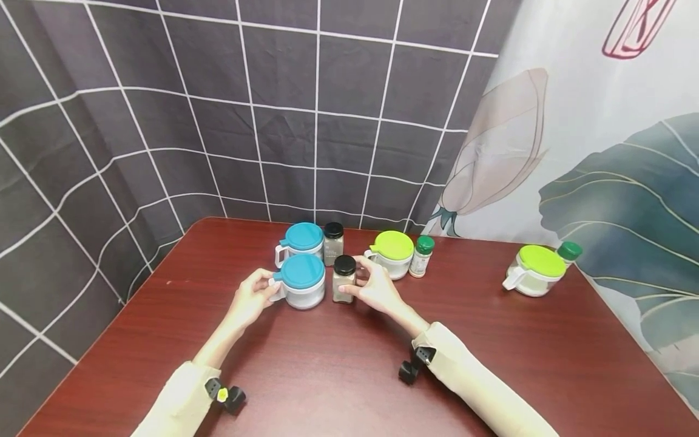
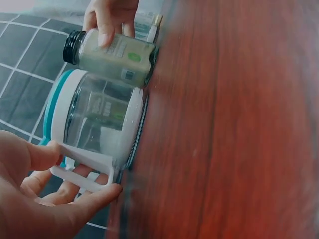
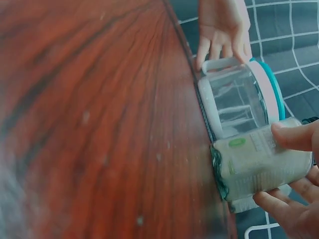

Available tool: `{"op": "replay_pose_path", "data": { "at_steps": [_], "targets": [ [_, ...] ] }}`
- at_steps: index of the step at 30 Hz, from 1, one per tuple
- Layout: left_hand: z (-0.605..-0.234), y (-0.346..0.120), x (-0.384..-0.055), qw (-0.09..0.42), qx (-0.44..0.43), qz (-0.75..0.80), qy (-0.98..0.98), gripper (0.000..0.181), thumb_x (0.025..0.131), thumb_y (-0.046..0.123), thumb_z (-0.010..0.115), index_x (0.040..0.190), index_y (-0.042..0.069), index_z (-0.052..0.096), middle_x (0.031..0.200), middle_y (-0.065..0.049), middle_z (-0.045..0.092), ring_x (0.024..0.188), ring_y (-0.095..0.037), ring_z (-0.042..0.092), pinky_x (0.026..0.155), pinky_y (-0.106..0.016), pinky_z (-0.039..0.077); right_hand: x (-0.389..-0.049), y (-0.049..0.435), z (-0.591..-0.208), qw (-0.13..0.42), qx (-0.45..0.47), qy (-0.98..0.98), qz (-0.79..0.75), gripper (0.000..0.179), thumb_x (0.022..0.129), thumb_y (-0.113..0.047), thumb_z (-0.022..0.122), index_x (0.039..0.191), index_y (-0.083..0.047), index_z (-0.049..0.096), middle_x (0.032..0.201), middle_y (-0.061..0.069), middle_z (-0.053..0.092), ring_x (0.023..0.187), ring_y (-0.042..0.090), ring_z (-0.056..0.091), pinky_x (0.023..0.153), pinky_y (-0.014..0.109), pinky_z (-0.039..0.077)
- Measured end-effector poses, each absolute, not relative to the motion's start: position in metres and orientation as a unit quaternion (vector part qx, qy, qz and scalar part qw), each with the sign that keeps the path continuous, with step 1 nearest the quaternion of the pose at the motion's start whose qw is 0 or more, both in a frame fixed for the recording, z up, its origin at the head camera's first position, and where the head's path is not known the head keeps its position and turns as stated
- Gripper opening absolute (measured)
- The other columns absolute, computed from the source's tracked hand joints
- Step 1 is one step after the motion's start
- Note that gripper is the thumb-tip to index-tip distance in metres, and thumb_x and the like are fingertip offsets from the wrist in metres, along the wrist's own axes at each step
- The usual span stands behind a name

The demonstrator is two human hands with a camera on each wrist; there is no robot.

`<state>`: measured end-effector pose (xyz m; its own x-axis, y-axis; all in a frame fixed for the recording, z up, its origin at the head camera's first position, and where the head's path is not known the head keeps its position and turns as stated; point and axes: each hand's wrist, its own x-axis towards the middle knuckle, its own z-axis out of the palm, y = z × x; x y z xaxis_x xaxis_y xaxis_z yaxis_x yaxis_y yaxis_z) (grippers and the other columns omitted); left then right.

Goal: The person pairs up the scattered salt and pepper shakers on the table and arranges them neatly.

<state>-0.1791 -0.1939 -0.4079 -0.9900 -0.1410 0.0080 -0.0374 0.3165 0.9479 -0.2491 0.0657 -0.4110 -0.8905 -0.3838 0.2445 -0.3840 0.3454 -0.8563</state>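
Note:
My left hand (image 1: 253, 298) holds the white handle (image 2: 84, 167) of a clear seasoning pot with a blue lid (image 1: 303, 271), thumb on one side and fingers on the other. Close to the pot's right side stands an upright glass spice jar (image 1: 343, 280) with a black cap. Thumb and fingers of my right hand (image 1: 380, 291) grip that spice jar, whose pale contents and green label mark show in the right wrist view. Behind these two stand a second blue-lidded pot (image 1: 303, 237) and another black-capped jar (image 1: 334, 246).
Beyond my right hand are a green-lidded pot (image 1: 392, 252) and a green-capped shaker (image 1: 421, 257). Another green-lidded pot (image 1: 535, 270) stands at the far right, partly hiding a second green-capped shaker (image 1: 570, 252). A gridded dark curtain (image 1: 284, 139) hangs behind the reddish-brown table (image 1: 327, 370).

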Motion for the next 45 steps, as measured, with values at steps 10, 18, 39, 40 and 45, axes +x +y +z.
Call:
{"op": "replay_pose_path", "data": {
  "at_steps": [10, 18, 39, 40, 45],
  "targets": [
    [-0.408, -0.197, -0.184, 0.033, 0.034, -0.572, -0.819, 0.019, 0.094, 0.007, 0.057, 0.11, -0.003, 0.054, 0.115, -0.028, 0.063, 0.1, -0.027, 0.064, 0.087, -0.045, 0.055, -0.254, 0.067, -0.403, -0.022, 0.255, -0.836, 0.486, 0.053, 0.073, -0.003, 0.081, 0.121, 0.0, 0.057, 0.114, 0.017, 0.066, 0.105, 0.032, 0.066, 0.085, 0.038, 0.056],
    [-0.405, -0.199, -0.183, 0.035, 0.02, -0.565, -0.824, 0.018, 0.094, 0.005, 0.057, 0.109, -0.004, 0.053, 0.115, -0.03, 0.062, 0.099, -0.028, 0.064, 0.088, -0.048, 0.054, -0.258, 0.062, -0.394, -0.036, 0.255, -0.861, 0.438, 0.055, 0.074, -0.009, 0.082, 0.123, -0.001, 0.057, 0.118, 0.016, 0.067, 0.11, 0.031, 0.065, 0.088, 0.038, 0.055],
    [-0.408, -0.2, -0.187, 0.027, 0.002, -0.584, -0.811, 0.02, 0.094, 0.005, 0.057, 0.11, -0.006, 0.053, 0.114, -0.029, 0.063, 0.093, -0.013, 0.063, 0.09, -0.048, 0.053, -0.26, 0.055, -0.395, -0.015, 0.245, -0.872, 0.424, 0.05, 0.072, -0.014, 0.084, 0.114, -0.001, 0.06, 0.109, 0.015, 0.07, 0.1, 0.028, 0.068, 0.084, 0.037, 0.057],
    [-0.408, -0.2, -0.187, 0.027, 0.003, -0.585, -0.811, 0.02, 0.094, 0.005, 0.057, 0.11, -0.006, 0.053, 0.114, -0.029, 0.063, 0.093, -0.012, 0.063, 0.089, -0.048, 0.053, -0.26, 0.055, -0.395, -0.016, 0.244, -0.872, 0.424, 0.05, 0.072, -0.014, 0.084, 0.114, -0.001, 0.06, 0.11, 0.015, 0.07, 0.1, 0.028, 0.068, 0.083, 0.037, 0.057],
    [-0.41, -0.204, -0.189, 0.023, 0.004, -0.588, -0.809, 0.022, 0.095, 0.007, 0.057, 0.112, -0.006, 0.053, 0.117, -0.029, 0.062, 0.096, -0.015, 0.063, 0.09, -0.049, 0.053, -0.26, 0.051, -0.397, -0.019, 0.235, -0.877, 0.418, 0.054, 0.071, -0.016, 0.084, 0.117, 0.0, 0.059, 0.108, 0.015, 0.07, 0.096, 0.026, 0.068, 0.082, 0.036, 0.057]
  ]
}}
